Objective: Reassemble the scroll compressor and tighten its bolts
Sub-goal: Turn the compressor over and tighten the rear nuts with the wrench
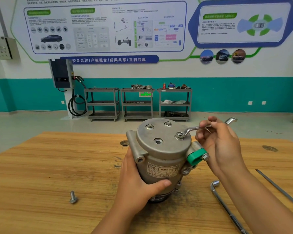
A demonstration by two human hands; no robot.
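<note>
Scroll compressor (161, 159) stands upright in the middle of the wood table (57, 157). My left hand (135, 183) wraps round its side at 7 o'clock. My right hand (222, 142) pinches a wrench (193, 130), whose ring sits on the lid bolt (179, 135) at 3 o'clock.

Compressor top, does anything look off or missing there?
Yes: the front hole in the compressor cover is empty while the other three hold bolts. A loose bolt lies on the table to its left.
</note>
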